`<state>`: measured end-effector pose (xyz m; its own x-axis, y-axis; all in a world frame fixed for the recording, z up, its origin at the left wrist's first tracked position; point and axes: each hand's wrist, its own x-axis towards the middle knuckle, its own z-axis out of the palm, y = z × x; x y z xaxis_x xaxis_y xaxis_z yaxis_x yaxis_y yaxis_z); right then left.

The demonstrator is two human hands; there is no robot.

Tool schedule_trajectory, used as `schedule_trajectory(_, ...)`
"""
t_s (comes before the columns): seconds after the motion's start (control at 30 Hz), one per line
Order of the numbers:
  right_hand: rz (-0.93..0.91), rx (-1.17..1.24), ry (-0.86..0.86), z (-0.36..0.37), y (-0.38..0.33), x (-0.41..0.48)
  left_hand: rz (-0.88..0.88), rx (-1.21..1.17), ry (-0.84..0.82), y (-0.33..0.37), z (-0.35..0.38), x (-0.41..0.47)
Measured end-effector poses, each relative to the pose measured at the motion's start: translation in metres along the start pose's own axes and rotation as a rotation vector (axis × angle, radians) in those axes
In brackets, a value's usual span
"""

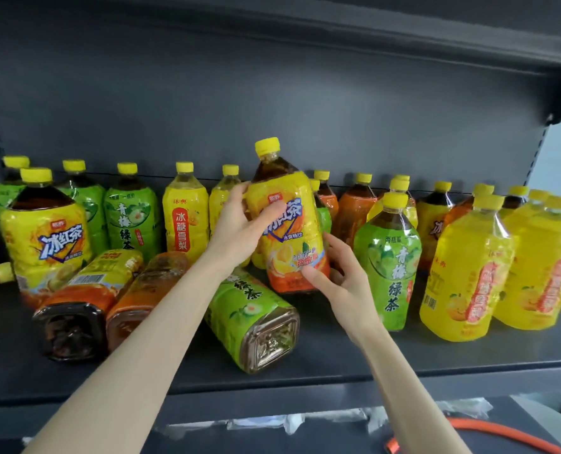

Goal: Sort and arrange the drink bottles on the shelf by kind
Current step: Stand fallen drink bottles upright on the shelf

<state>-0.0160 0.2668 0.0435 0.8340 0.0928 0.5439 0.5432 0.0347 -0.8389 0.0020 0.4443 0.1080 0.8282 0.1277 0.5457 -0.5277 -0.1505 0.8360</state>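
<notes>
Dark grey shelving point(338, 365) with a matching back panel carries a crowd of yellow-capped drink bottles. At its middle, an iced black tea bottle point(289, 221) with a yellow and orange label is held a little tilted, cap leaning left. The left hand point(240, 227) wraps its upper label, thumb across the front, fingers point(236, 191) curled round the side. The right hand point(341, 276) cups its lower right corner, fingers pressed against the label. Just below the held bottle, a green tea bottle point(253, 319) lies on its side, base toward the camera. Left of the held bottle, two brown tea bottles point(109, 299) also lie flat, with another iced black tea bottle point(45, 237) standing beyond them. Right of the held bottle stand an upright green tea bottle point(389, 260) and several yellow pear drink bottles point(469, 270).
</notes>
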Motion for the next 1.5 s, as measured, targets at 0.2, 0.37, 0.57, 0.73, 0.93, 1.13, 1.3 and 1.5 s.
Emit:
schedule_trajectory(0.2,0.11,-0.093,-0.082,-0.011,0.017,0.006,-0.003,0.154,-0.06,-0.009,0.006,0.001)
schedule_trajectory(0.37,0.174,-0.177,-0.143,-0.012,0.027,0.006,-0.027,0.233,-0.088,-0.017,0.011,0.001)
schedule_trajectory(0.57,0.203,-0.255,-0.07,-0.012,0.032,0.007,-0.038,0.382,-0.204,-0.026,0.017,0.003)
schedule_trajectory(0.73,0.226,-0.324,-0.034,-0.008,0.032,0.003,-0.013,0.449,-0.25,-0.021,0.015,0.0)
schedule_trajectory(0.93,0.185,-0.396,0.016,-0.005,0.018,-0.012,-0.029,0.603,-0.224,-0.014,0.009,-0.034)
schedule_trajectory(1.13,0.074,-0.371,0.06,0.01,0.0,-0.039,-0.034,0.396,0.299,-0.017,0.003,-0.116)
schedule_trajectory(1.3,0.342,-0.165,-0.176,0.029,0.002,-0.039,-0.278,0.266,0.438,-0.027,0.015,-0.145)
schedule_trajectory(1.5,0.352,-0.014,-0.268,0.03,0.01,-0.042,-0.501,0.031,0.424,-0.032,0.004,-0.139)
